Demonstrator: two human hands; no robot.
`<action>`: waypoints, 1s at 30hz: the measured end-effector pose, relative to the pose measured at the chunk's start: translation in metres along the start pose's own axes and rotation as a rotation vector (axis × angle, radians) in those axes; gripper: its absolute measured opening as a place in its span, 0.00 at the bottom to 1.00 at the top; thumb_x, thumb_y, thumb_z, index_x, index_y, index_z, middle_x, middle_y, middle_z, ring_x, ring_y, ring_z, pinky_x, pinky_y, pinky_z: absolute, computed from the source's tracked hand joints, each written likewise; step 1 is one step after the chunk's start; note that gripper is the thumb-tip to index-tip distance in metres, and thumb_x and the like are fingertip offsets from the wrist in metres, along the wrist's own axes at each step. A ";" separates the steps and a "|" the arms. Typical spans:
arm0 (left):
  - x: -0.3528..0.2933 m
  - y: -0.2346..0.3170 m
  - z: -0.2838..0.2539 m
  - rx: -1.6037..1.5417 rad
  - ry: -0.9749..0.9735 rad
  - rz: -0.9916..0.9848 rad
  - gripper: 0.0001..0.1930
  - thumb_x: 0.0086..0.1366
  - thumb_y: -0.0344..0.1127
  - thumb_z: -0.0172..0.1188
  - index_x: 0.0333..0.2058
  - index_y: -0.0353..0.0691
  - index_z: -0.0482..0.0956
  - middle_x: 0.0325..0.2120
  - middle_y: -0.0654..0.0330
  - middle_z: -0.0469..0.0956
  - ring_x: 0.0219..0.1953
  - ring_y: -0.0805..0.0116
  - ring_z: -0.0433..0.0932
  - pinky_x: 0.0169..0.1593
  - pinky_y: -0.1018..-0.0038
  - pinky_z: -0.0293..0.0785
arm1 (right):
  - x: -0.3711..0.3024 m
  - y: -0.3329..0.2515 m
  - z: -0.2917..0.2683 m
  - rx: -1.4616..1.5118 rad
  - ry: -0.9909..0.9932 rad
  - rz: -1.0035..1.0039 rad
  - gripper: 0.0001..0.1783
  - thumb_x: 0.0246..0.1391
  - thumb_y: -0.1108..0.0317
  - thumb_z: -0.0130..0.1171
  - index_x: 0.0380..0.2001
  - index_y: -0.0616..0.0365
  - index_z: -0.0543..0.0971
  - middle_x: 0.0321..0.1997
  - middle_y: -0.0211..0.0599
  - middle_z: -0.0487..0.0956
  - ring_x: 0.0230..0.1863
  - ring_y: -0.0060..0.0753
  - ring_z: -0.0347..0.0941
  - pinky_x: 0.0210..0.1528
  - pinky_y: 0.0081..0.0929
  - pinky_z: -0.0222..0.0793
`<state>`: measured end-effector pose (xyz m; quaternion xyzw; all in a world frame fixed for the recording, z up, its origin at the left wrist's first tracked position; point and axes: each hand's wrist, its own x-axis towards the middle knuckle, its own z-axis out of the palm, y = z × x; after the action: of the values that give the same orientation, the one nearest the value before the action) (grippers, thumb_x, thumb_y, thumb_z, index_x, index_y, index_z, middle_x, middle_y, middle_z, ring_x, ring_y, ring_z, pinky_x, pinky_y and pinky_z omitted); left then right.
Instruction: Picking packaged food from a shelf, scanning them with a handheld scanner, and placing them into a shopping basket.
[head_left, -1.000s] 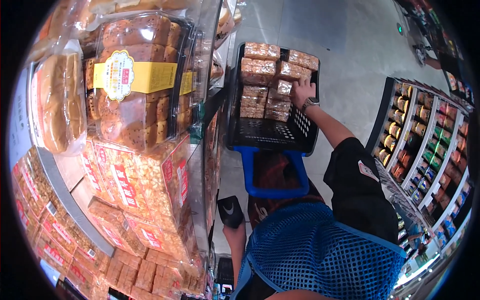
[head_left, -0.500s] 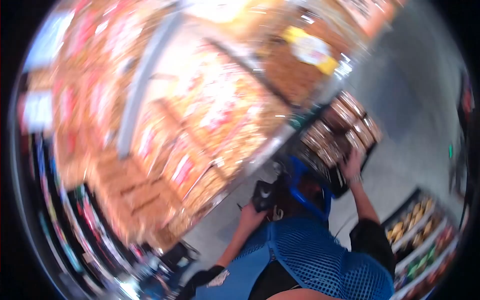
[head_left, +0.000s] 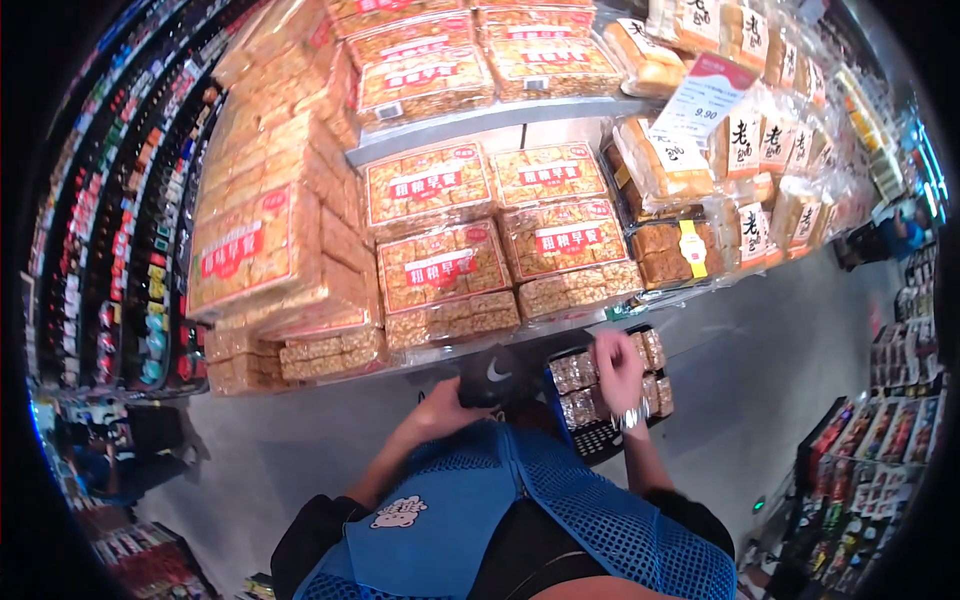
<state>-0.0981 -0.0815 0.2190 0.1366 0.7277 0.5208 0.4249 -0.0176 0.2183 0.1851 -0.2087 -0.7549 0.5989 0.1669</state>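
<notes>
My left hand (head_left: 438, 408) is closed on the near side of a black thing with a white curved mark (head_left: 488, 376), whose kind I cannot make out. Below the shelf edge, a black basket (head_left: 597, 445) with a blue side contains several clear-wrapped brown snack packs (head_left: 582, 407). Above those packs is my right hand (head_left: 619, 368), with a silver band at the wrist. Its fingers look bent but are smeared by motion, and I see nothing held in them.
Ahead stands a display shelf stacked with wrapped grain-cake packs (head_left: 440, 268) and bagged bread loaves (head_left: 755, 235). A price card (head_left: 705, 98) rises among the loaves. Packed racks (head_left: 130, 240) line the left side, and snack shelves (head_left: 865, 450) the right. Another person (head_left: 125, 455) is at far left.
The view has swung so the display lies straight ahead and sharper. My right hand has lifted from the packs at the basket's edge to above them. My left hand stays at the black thing.
</notes>
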 end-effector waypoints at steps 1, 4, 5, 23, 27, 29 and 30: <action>-0.006 -0.012 -0.007 -0.009 0.062 0.082 0.18 0.59 0.32 0.69 0.47 0.35 0.79 0.36 0.60 0.84 0.39 0.75 0.81 0.46 0.73 0.78 | 0.027 -0.024 0.013 0.004 -0.084 -0.037 0.08 0.61 0.71 0.59 0.40 0.64 0.78 0.26 0.26 0.75 0.28 0.15 0.68 0.35 0.19 0.68; -0.033 0.007 -0.024 -0.194 0.103 0.217 0.16 0.61 0.32 0.68 0.47 0.36 0.80 0.34 0.62 0.84 0.35 0.77 0.80 0.41 0.76 0.77 | 0.150 -0.020 0.069 0.075 -0.083 -0.374 0.14 0.61 0.63 0.62 0.40 0.65 0.76 0.26 0.29 0.71 0.30 0.17 0.65 0.34 0.21 0.65; -0.046 0.008 -0.031 -0.245 0.146 0.172 0.18 0.61 0.31 0.69 0.49 0.35 0.78 0.36 0.63 0.83 0.37 0.76 0.79 0.43 0.75 0.76 | 0.184 -0.036 0.091 -0.168 -0.041 -0.293 0.23 0.59 0.54 0.62 0.45 0.66 0.76 0.30 0.33 0.75 0.32 0.22 0.70 0.36 0.25 0.69; -0.112 -0.028 -0.082 -0.286 0.561 0.228 0.15 0.60 0.33 0.69 0.43 0.34 0.80 0.36 0.60 0.83 0.38 0.75 0.78 0.44 0.74 0.76 | 0.258 -0.077 0.200 -0.102 -0.307 0.480 0.30 0.47 0.43 0.69 0.35 0.64 0.80 0.26 0.36 0.81 0.26 0.28 0.75 0.29 0.31 0.71; -0.091 -0.002 -0.090 -0.232 0.343 0.286 0.18 0.59 0.31 0.70 0.47 0.34 0.79 0.41 0.60 0.82 0.43 0.75 0.78 0.49 0.74 0.74 | 0.207 -0.107 0.149 0.074 -0.527 0.533 0.26 0.54 0.42 0.64 0.41 0.54 0.79 0.33 0.32 0.84 0.24 0.18 0.79 0.20 0.18 0.72; -0.081 0.026 -0.085 -0.124 0.152 0.295 0.17 0.60 0.30 0.69 0.47 0.34 0.79 0.41 0.61 0.82 0.43 0.75 0.78 0.49 0.74 0.74 | 0.213 -0.054 0.093 0.432 -0.522 0.716 0.28 0.56 0.44 0.63 0.48 0.57 0.78 0.40 0.37 0.85 0.34 0.24 0.83 0.31 0.20 0.81; -0.081 0.033 -0.079 -0.131 0.150 0.265 0.17 0.60 0.30 0.69 0.47 0.34 0.79 0.41 0.61 0.82 0.43 0.76 0.79 0.48 0.74 0.75 | 0.193 -0.048 0.080 0.456 -0.471 0.727 0.29 0.57 0.45 0.62 0.51 0.58 0.77 0.44 0.38 0.84 0.39 0.26 0.83 0.38 0.22 0.82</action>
<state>-0.1179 -0.1704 0.2935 0.1640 0.6977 0.6272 0.3049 -0.2285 0.2412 0.2138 -0.2757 -0.5000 0.7995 -0.1865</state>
